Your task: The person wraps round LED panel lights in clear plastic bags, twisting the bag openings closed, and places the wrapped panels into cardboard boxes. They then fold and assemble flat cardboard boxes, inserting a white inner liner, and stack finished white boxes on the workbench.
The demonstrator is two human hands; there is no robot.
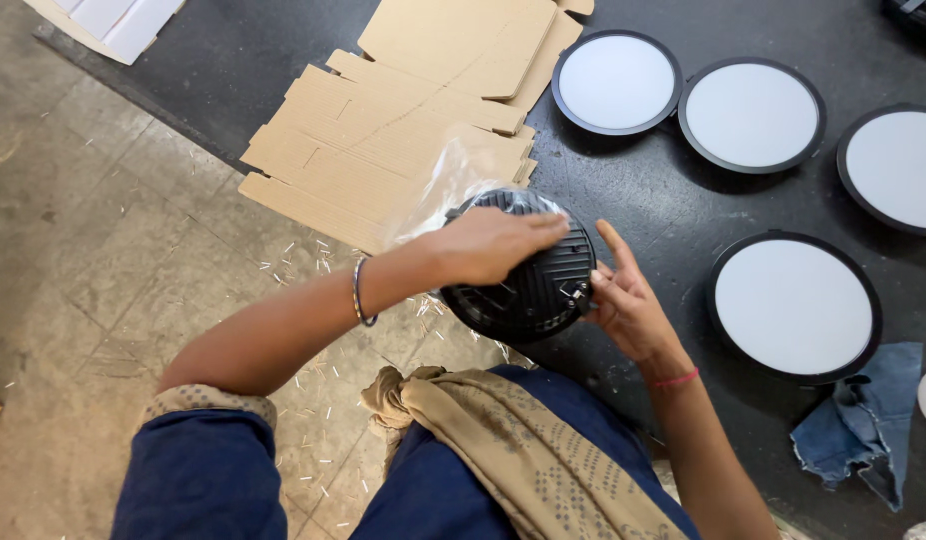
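In clear bag — black lamp (ribbed)

Even, fairly bright daylight fills the head view, soft and without a clear direction. The white round panel lights with black rims read almost blown out, their faces flat and detail-free. The dark matte work surface shows a dull sheen. A clear crinkled plastic bag catches pale glare. Shadows are faint, hugging the flattened brown cardboard sheets. Focus is sharp centrally; edges bend slightly outward.
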